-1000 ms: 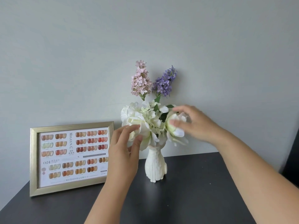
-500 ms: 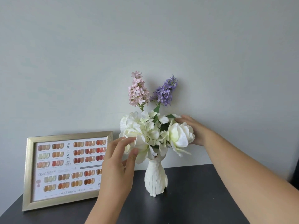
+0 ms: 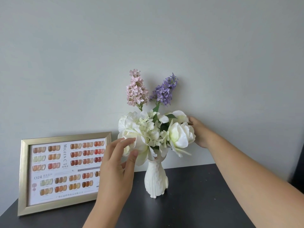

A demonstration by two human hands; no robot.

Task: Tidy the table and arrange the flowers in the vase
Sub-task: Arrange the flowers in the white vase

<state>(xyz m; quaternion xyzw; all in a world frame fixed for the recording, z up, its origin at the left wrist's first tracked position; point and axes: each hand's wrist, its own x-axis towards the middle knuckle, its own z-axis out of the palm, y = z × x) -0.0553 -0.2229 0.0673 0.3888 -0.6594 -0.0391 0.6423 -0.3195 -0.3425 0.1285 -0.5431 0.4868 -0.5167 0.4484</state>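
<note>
A white ribbed vase (image 3: pixel 156 180) stands on the dark table (image 3: pixel 205 204) against the wall. It holds a bunch of white flowers (image 3: pixel 152 130), with a pink sprig (image 3: pixel 135 91) and a purple sprig (image 3: pixel 165 91) rising above them. My left hand (image 3: pixel 117 163) pinches the lower petals of the left white bloom (image 3: pixel 130 125) between thumb and fingers. My right hand (image 3: pixel 200 134) reaches round the back of the right white bloom (image 3: pixel 180 136). Its thumb touches the petals near the top, and its fingers are hidden behind the flower.
A gold picture frame (image 3: pixel 23 178) with a nail-colour chart leans against the wall at the left, close to my left wrist. The grey wall stands right behind the vase. A dark object (image 3: pixel 298 168) shows at the right edge.
My right hand has slid from the front of the right bloom to behind it. My left hand stays on the left bloom. The camera has tilted up a little.
</note>
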